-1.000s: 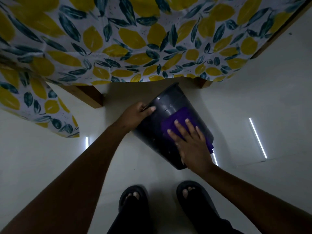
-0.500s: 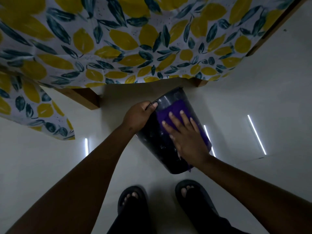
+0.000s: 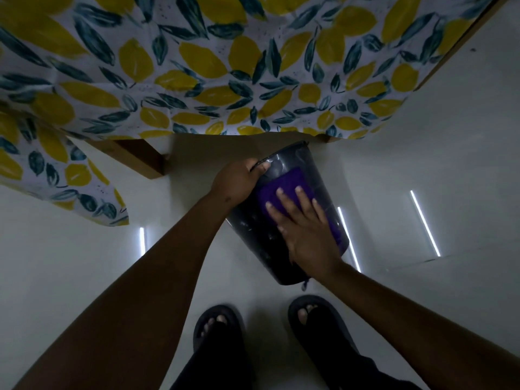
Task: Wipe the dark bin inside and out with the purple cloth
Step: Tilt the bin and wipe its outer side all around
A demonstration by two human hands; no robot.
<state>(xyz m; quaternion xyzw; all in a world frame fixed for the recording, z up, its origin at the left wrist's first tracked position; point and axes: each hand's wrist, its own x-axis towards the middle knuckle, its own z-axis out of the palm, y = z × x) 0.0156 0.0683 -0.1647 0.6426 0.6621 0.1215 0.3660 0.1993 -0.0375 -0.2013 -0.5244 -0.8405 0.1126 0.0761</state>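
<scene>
the left hand [image 3: 235, 182] has its grip closed over the rim of the dark bin [image 3: 284, 220], fingers curled round the lip and the thin handle there, steadying it. the right hand [image 3: 306, 232] lies flat and open, fingers spread, pressing the purple cloth [image 3: 284, 185] against the bin's outer wall; it holds the cloth by pressure, not by closing on it. over the last second that palm and cloth have slid up the wall from the lower part toward the rim, and the bin has tipped a little more upright, so this reads as one stroke of the outside wipe, with the band near the rim now being covered. i'd judge the outside is underway and the inside not yet reached. the bin is tilted, mouth away from the person, its base near the sandalled feet [image 3: 219, 330] on the pale floor [image 3: 84, 263], just in front of the edge of the lemon-print tablecloth [image 3: 197, 66]. the mouth faces away, so i cannot tell whether anything is inside.
</scene>
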